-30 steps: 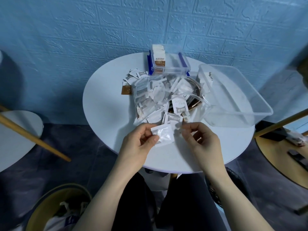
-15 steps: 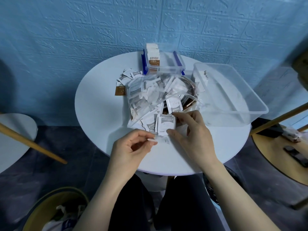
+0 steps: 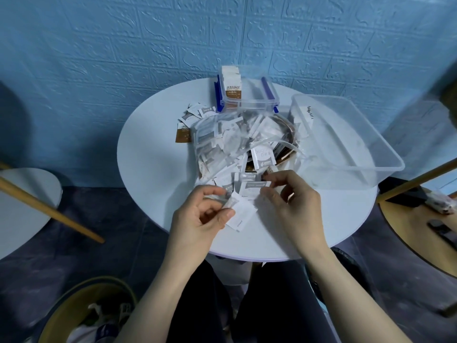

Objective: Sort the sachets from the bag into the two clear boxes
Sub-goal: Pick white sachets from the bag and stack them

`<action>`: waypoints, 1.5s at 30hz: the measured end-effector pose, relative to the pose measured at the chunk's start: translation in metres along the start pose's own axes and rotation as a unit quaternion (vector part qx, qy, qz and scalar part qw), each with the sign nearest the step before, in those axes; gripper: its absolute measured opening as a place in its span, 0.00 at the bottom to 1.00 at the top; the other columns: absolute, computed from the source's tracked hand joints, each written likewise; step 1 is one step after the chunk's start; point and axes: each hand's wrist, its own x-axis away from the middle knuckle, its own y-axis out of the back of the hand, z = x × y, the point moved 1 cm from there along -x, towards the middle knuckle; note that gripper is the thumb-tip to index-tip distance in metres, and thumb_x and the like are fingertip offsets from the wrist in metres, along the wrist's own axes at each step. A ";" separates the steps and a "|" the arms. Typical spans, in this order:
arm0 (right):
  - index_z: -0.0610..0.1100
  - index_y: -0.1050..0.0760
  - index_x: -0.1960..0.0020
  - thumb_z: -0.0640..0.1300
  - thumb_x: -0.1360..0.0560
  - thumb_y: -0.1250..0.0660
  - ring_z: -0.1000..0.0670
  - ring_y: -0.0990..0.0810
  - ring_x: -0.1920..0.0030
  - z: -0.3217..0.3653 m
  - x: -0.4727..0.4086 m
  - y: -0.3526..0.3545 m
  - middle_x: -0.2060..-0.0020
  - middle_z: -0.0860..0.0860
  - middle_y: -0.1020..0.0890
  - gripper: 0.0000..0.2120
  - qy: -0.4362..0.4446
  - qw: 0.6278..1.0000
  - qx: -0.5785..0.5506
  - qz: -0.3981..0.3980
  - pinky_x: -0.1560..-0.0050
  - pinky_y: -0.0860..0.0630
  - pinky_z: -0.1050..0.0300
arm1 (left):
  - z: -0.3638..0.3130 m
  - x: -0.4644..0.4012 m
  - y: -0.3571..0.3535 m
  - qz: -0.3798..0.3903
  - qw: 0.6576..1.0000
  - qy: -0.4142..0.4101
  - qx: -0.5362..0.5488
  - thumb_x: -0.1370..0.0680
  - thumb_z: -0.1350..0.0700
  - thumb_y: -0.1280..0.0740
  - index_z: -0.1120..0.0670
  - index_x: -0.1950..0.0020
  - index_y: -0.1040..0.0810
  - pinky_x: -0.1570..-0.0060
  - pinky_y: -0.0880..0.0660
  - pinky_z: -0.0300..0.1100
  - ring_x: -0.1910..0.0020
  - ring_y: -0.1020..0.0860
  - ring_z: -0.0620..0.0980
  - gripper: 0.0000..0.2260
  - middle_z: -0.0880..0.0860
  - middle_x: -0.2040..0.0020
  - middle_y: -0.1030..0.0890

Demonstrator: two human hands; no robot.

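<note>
l hand [image 3: 202, 216] pinching white sachet [image 3: 241, 215] nr table [image 3: 153, 157] front edge; r hand [image 3: 291, 201] pinching sachet [image 3: 253, 188] by bag [image 3: 222, 142].

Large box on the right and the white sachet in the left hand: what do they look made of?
Large box: clear, smooth rigid plastic by its look; the table shows through its walls. White sachet, pinched by the left hand: probably matte paper or paper laminate; opaque, flat, no glare.
</note>
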 end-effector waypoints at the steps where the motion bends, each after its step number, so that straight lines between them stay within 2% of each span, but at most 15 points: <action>1: 0.51 0.22 0.56 0.37 0.28 0.29 0.55 0.30 0.71 0.003 0.001 0.002 0.64 0.57 0.21 0.10 0.011 1.000 -0.021 0.008 0.67 0.33 0.64 | 0.001 0.000 0.001 0.009 1.000 -0.003 0.003 0.29 0.61 0.25 0.37 0.45 0.23 0.58 0.27 0.33 0.66 0.22 0.44 0.21 0.49 0.64 0.18; 3: 0.52 0.22 0.57 0.36 0.27 0.29 0.56 0.27 0.67 0.011 0.002 0.008 0.62 0.57 0.19 0.11 0.072 0.997 -0.004 0.037 0.64 0.34 0.68 | 0.004 0.000 0.002 0.017 1.000 0.004 0.014 0.29 0.61 0.26 0.35 0.36 0.27 0.56 0.26 0.32 0.64 0.21 0.44 0.28 0.48 0.64 0.18; 5: 0.51 0.19 0.55 0.36 0.27 0.29 0.58 0.25 0.62 0.021 0.004 0.008 0.60 0.58 0.20 0.10 0.135 0.987 0.032 0.085 0.61 0.34 0.69 | 0.005 0.000 0.000 0.019 1.000 0.004 0.010 0.30 0.60 0.26 0.34 0.37 0.26 0.55 0.26 0.31 0.64 0.21 0.42 0.28 0.46 0.64 0.18; 8: 0.50 0.17 0.54 0.35 0.28 0.29 0.61 0.24 0.61 0.027 0.006 0.003 0.61 0.62 0.21 0.10 0.142 0.980 -0.003 0.138 0.60 0.33 0.71 | 0.001 0.001 -0.002 0.011 1.000 -0.010 0.002 0.32 0.55 0.26 0.39 0.50 0.18 0.57 0.26 0.32 0.62 0.20 0.41 0.14 0.45 0.61 0.16; 11: 0.53 0.17 0.52 0.40 0.27 0.28 0.60 0.22 0.62 0.023 0.000 0.003 0.59 0.60 0.17 0.09 0.076 0.989 -0.061 0.108 0.60 0.31 0.70 | 0.000 0.000 -0.002 -0.004 0.997 -0.056 -0.048 0.30 0.56 0.26 0.48 0.55 0.16 0.59 0.27 0.31 0.61 0.21 0.42 0.05 0.44 0.58 0.19; 15: 0.52 0.22 0.43 0.50 0.31 0.25 0.61 0.27 0.62 0.007 -0.012 0.008 0.53 0.57 0.24 0.17 0.055 0.989 0.118 0.072 0.59 0.29 0.60 | 0.003 -0.002 -0.002 -0.027 0.992 -0.076 -0.096 0.30 0.60 0.24 0.52 0.59 0.18 0.62 0.31 0.30 0.64 0.26 0.43 0.05 0.44 0.60 0.25; 18: 0.49 0.24 0.42 0.48 0.31 0.25 0.53 0.24 0.57 0.007 -0.011 0.002 0.48 0.54 0.27 0.20 0.058 0.975 0.195 0.085 0.60 0.26 0.52 | 0.008 -0.003 -0.003 -0.016 0.990 -0.069 -0.124 0.30 0.61 0.24 0.47 0.63 0.23 0.66 0.34 0.30 0.68 0.30 0.41 0.12 0.41 0.64 0.27; 22: 0.49 0.26 0.52 0.43 0.30 0.30 0.52 0.27 0.65 0.011 -0.007 -0.004 0.60 0.58 0.26 0.08 0.060 0.985 0.157 0.048 0.65 0.30 0.52 | 0.010 -0.002 -0.004 -0.018 0.992 -0.040 -0.120 0.31 0.61 0.24 0.46 0.59 0.21 0.66 0.33 0.28 0.70 0.29 0.38 0.12 0.38 0.66 0.24; 25: 0.52 0.26 0.58 0.39 0.29 0.30 0.54 0.31 0.70 0.010 -0.008 -0.001 0.71 0.56 0.25 0.09 0.020 0.993 0.065 0.099 0.64 0.31 0.51 | 0.010 -0.002 -0.005 -0.015 0.995 -0.040 -0.094 0.31 0.63 0.24 0.38 0.53 0.21 0.65 0.31 0.27 0.69 0.28 0.38 0.19 0.38 0.66 0.23; 30: 0.49 0.19 0.48 0.33 0.27 0.32 0.57 0.28 0.59 0.022 -0.010 0.016 0.63 0.64 0.25 0.14 0.196 0.964 0.156 0.087 0.60 0.30 0.60 | 0.011 -0.001 -0.004 0.000 0.993 -0.053 -0.104 0.29 0.60 0.25 0.29 0.40 0.26 0.65 0.30 0.32 0.69 0.31 0.40 0.29 0.39 0.65 0.26; 32: 0.49 0.18 0.47 0.29 0.29 0.31 0.50 0.28 0.58 0.028 -0.011 0.016 0.61 0.59 0.21 0.18 0.272 0.931 0.218 0.105 0.60 0.29 0.57 | 0.011 0.000 -0.004 0.004 0.991 -0.063 -0.118 0.28 0.59 0.26 0.30 0.39 0.26 0.63 0.30 0.32 0.68 0.30 0.41 0.28 0.39 0.64 0.26; 35: 0.49 0.18 0.47 0.33 0.30 0.30 0.48 0.27 0.61 0.037 -0.010 0.008 0.63 0.54 0.19 0.16 0.321 0.907 0.243 0.123 0.59 0.34 0.63 | 0.009 0.000 -0.003 -0.003 0.989 -0.076 -0.126 0.28 0.59 0.25 0.31 0.43 0.22 0.64 0.32 0.27 0.68 0.29 0.39 0.24 0.37 0.63 0.25; 40: 0.54 0.18 0.47 0.45 0.27 0.28 0.56 0.23 0.63 0.028 -0.012 0.002 0.62 0.54 0.21 0.10 0.160 0.972 0.094 0.142 0.59 0.27 0.60 | 0.013 0.000 -0.001 -0.007 0.993 -0.046 -0.110 0.28 0.58 0.26 0.41 0.52 0.19 0.70 0.36 0.31 0.73 0.34 0.40 0.12 0.41 0.72 0.31; 43: 0.51 0.18 0.50 0.46 0.27 0.28 0.56 0.23 0.59 0.019 -0.022 0.004 0.55 0.55 0.18 0.06 0.106 0.990 0.071 0.056 0.59 0.31 0.65 | 0.013 0.000 -0.001 -0.006 0.994 -0.031 -0.104 0.28 0.58 0.25 0.41 0.52 0.20 0.71 0.36 0.32 0.73 0.34 0.40 0.12 0.42 0.73 0.32; 45: 0.49 0.20 0.46 0.50 0.26 0.30 0.52 0.23 0.52 0.017 -0.033 0.005 0.48 0.54 0.20 0.10 0.092 0.987 0.134 0.001 0.57 0.30 0.59 | 0.012 0.000 -0.001 -0.004 0.994 -0.033 -0.108 0.28 0.58 0.25 0.41 0.52 0.21 0.71 0.36 0.31 0.73 0.34 0.40 0.12 0.42 0.74 0.32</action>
